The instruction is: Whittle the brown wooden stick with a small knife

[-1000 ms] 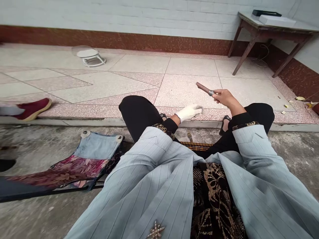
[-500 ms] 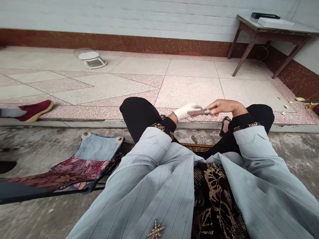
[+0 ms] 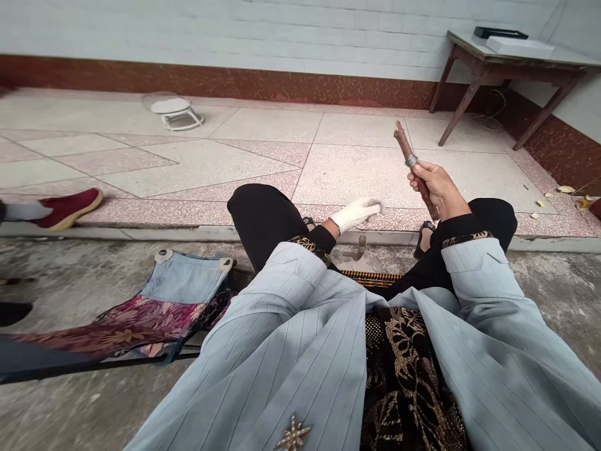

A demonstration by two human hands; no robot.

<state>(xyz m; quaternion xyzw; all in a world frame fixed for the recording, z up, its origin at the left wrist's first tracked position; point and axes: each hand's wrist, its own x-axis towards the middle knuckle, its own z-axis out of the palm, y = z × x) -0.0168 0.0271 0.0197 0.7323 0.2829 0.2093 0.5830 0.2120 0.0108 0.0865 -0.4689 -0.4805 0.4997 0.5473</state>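
Stick [image 3: 407, 150], reddish-brown with a metal band, stands tilted above the right knee, gripped by the bare right hand [image 3: 432, 185]. Left of the stick and lower, the gloved left hand [image 3: 355, 213] rests loosely curled, holding nothing. A small peg [image 3: 360, 246] lies on the floor below that.

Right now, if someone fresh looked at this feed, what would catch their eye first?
Probably the right hand, bare and raised at right of centre, gripping a reddish-brown stick with a metal ring that points up and away. Next, the white-gloved left hand held closed low between the knees. At lower left lies a folding stool with floral and denim fabric.
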